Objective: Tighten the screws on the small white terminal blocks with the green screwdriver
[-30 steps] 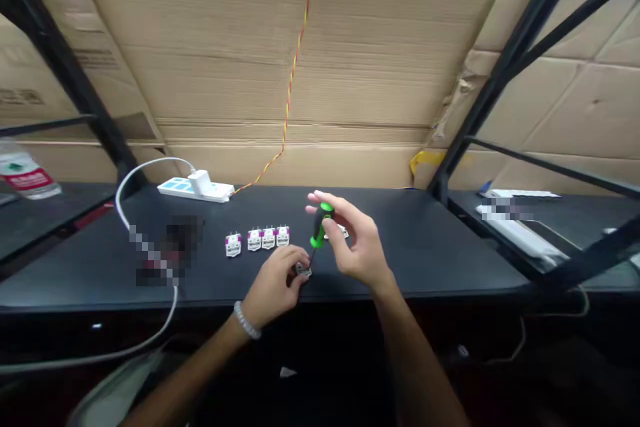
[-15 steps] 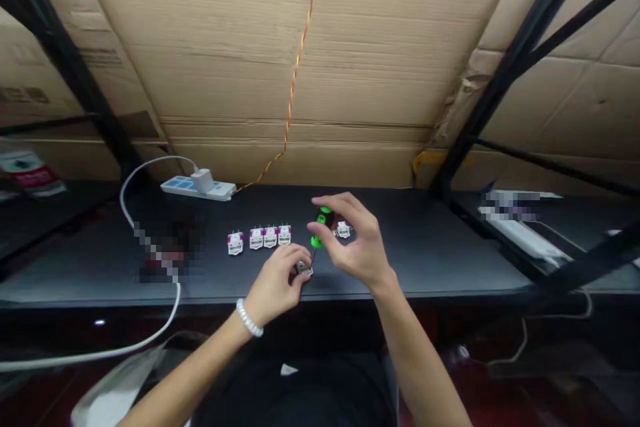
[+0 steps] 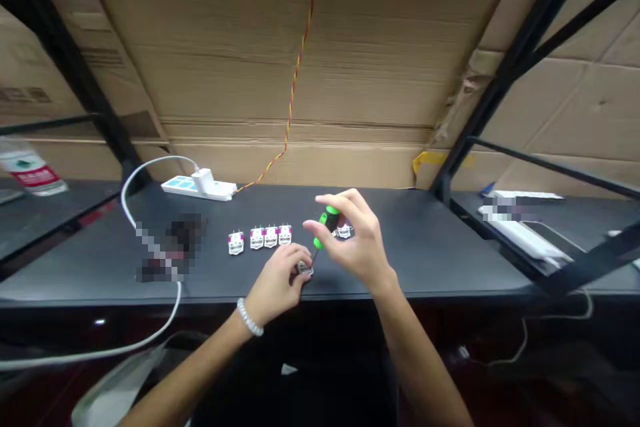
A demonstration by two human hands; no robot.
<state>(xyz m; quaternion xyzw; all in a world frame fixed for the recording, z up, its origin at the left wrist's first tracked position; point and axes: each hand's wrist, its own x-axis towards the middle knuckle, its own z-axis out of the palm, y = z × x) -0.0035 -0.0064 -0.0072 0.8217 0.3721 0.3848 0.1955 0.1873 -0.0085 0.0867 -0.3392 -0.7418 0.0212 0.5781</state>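
Two hands meet near the worktop's (image 3: 440, 260) front edge: the left hand's (image 3: 277, 280) grip pinches a small white part (image 3: 305, 269), and the right hand (image 3: 357, 237) has its fingers around a screwdriver (image 3: 329, 220) slanting down to it. Should that narrow pinch slip, the screwdriver could skid toward the left hand.
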